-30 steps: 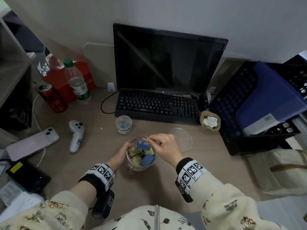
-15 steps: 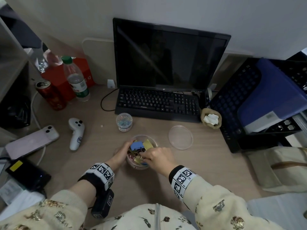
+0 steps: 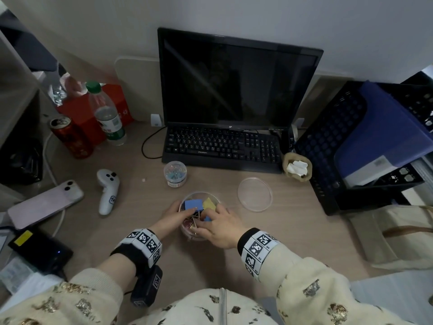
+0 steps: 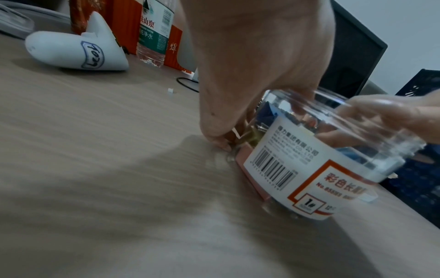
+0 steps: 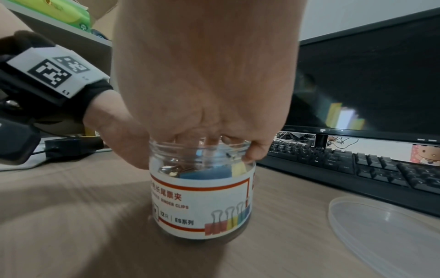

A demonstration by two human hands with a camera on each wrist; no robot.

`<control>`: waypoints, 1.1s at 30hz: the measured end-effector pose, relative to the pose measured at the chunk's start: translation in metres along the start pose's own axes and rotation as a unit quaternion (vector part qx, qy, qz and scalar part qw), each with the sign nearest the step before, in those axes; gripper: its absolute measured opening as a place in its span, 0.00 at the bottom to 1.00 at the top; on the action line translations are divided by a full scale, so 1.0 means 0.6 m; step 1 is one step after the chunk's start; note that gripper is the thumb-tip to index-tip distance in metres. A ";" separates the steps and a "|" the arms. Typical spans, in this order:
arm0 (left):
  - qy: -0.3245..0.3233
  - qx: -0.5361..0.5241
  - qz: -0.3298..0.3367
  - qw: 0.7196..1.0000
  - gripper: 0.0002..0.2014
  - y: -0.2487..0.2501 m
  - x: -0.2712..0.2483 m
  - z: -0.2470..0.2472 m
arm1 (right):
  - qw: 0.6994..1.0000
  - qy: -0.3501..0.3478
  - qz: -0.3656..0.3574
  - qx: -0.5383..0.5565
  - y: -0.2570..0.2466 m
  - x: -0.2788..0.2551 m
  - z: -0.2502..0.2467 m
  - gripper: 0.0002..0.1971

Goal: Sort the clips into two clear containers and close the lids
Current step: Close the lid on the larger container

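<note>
A clear labelled jar stands open on the desk, holding several binder clips. A blue clip and a yellow clip lie on top. My left hand wraps round the jar's left side, one fingertip at the blue clip. My right hand reaches its fingers down into the jar's mouth, onto the clips. Whether they pinch one is hidden. The jar's clear lid lies to the right. A small closed container of paper clips stands behind.
A black keyboard and monitor fill the back. A white controller, a phone, a can and a water bottle sit on the left. A black crate stands on the right.
My right hand brought the blue clip down into the jar and moved toward me over the jar's near side, its fingers now inside. The left hand stayed on the jar.
</note>
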State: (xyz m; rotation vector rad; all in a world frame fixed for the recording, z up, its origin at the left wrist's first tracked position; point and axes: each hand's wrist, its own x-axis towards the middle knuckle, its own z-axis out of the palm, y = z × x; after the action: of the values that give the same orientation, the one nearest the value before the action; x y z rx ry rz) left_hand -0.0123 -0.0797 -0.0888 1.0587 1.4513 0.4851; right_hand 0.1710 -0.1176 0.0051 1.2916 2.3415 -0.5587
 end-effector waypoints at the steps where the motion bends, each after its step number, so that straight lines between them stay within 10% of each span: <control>1: 0.002 0.001 0.001 1.000 0.24 0.009 -0.005 0.002 | 1.000 0.003 -0.003 0.007 0.000 0.000 -0.002 0.24; 8: 0.004 0.056 -0.009 0.998 0.18 0.023 -0.003 0.010 | 0.971 0.201 -0.031 0.124 0.056 -0.008 -0.016 0.19; 14: 0.009 0.164 -0.023 0.986 0.23 0.055 -0.007 0.047 | 0.922 0.319 0.113 0.188 0.153 -0.012 0.005 0.22; 22: 0.039 0.057 -0.028 0.997 0.28 0.063 -0.039 0.044 | 0.951 0.088 0.242 0.171 0.228 0.001 0.067 0.48; 33: 0.031 0.032 -0.053 0.998 0.24 0.076 -0.059 0.039 | 0.959 0.086 0.230 0.141 0.220 0.020 0.119 0.44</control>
State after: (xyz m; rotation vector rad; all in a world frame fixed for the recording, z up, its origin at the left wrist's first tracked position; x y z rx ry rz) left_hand 0.0199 -0.0927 -0.0371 1.0187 1.5773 0.4012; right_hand 0.2895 -0.0819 -0.0808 2.0147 2.0278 -0.6593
